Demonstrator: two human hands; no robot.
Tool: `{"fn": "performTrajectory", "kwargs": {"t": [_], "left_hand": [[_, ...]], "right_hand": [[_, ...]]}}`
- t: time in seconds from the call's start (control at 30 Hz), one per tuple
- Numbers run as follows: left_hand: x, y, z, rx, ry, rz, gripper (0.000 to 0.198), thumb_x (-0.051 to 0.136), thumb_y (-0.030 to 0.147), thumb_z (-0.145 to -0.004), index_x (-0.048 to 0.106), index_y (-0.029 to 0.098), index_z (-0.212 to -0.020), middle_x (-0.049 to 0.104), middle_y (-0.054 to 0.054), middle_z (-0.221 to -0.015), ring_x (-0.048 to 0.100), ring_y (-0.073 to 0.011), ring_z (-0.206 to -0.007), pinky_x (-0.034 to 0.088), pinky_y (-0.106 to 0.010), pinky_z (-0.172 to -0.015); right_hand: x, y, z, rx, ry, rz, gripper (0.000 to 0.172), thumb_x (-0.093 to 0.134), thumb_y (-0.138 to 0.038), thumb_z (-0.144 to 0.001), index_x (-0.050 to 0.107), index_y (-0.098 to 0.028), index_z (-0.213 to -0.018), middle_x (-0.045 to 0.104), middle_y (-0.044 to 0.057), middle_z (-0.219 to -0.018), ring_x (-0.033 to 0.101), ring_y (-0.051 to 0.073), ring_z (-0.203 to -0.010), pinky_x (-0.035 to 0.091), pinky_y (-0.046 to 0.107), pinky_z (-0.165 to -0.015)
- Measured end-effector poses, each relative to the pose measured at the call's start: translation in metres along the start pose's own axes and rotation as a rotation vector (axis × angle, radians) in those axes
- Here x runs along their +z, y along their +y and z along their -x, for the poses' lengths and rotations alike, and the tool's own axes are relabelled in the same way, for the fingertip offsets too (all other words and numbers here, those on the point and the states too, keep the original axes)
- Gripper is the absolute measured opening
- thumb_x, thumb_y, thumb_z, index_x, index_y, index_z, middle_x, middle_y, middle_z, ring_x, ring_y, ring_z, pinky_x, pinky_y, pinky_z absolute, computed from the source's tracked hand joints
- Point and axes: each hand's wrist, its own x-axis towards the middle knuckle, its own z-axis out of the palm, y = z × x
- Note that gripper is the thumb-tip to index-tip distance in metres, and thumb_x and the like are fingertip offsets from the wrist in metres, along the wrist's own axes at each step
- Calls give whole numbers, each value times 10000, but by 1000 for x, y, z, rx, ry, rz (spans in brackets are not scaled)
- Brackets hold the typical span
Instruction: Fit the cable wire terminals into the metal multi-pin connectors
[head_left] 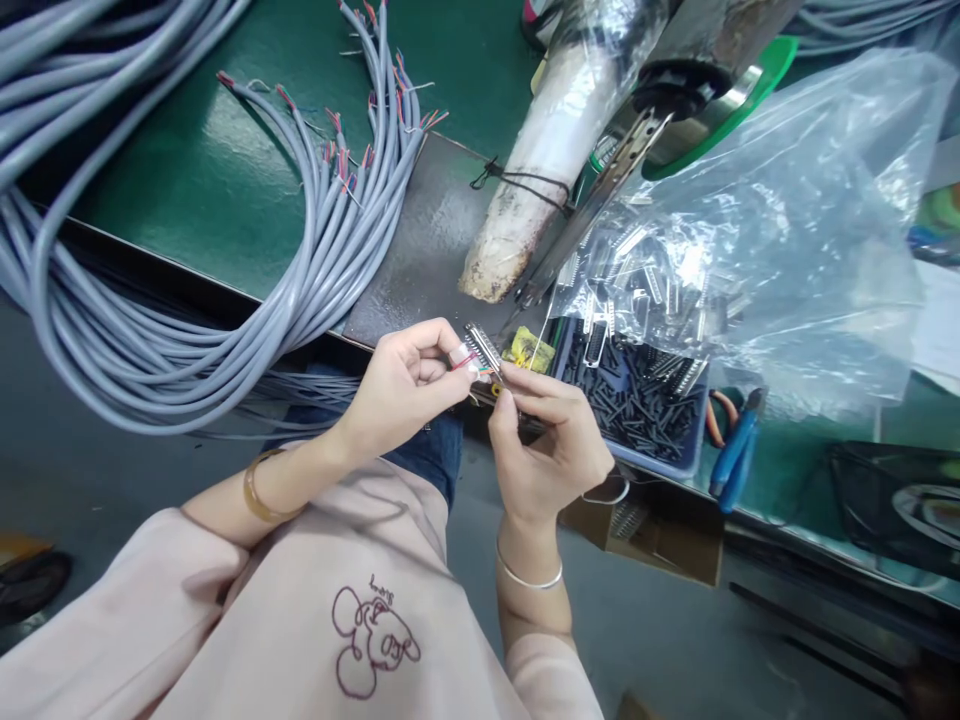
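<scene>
My left hand (pixel 405 385) pinches a small metal multi-pin connector (pixel 482 347) between thumb and fingertips, with thin coloured wires at its base. My right hand (pixel 547 440) is closed beside it, its fingertips pinched at the connector's lower end on the fine wires. Both hands hover just in front of the bench edge, below the tip of a wrapped tool on a stand (pixel 536 170). A thin solder wire (pixel 544 325) runs down toward the connector.
A big bundle of grey cables (pixel 150 330) with stripped coloured ends lies on the green bench at left. A blue tray of black sleeves (pixel 637 400), a clear plastic bag of connectors (pixel 765 240) and blue-handled cutters (pixel 739 450) sit at right. A cardboard box (pixel 652 530) is below.
</scene>
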Motion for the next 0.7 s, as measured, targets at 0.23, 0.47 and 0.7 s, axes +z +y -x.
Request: {"fn": "performTrajectory", "kwargs": {"t": [0.23, 0.47, 0.7], "left_hand": [[0, -3, -8, 81, 47, -34, 191, 678, 128, -699, 494, 177, -685, 525, 50, -618, 383, -21, -467, 282, -152, -433], [2, -5, -12, 158, 77, -89, 150, 655, 131, -704, 513, 178, -683, 561, 28, -660, 465, -49, -557, 363, -154, -498], [4, 0, -14, 174, 83, -103, 161, 658, 151, -718, 505, 180, -678, 544, 32, -653, 458, -51, -563, 375, -156, -502]], "right_hand": [[0, 7, -8, 10, -50, -54, 172, 697, -72, -846, 615, -221, -870, 787, 22, -1035, 769, 155, -922, 655, 295, -793], [-1, 6, -16, -36, -32, -5, 192, 714, -51, -829, 617, -213, -858, 794, 13, -1014, 770, 141, -899, 646, 272, -798], [-1, 4, -23, -78, -25, 57, 182, 728, -58, -827, 625, -209, -837, 801, 23, -998, 776, 157, -901, 646, 291, -798]]}}
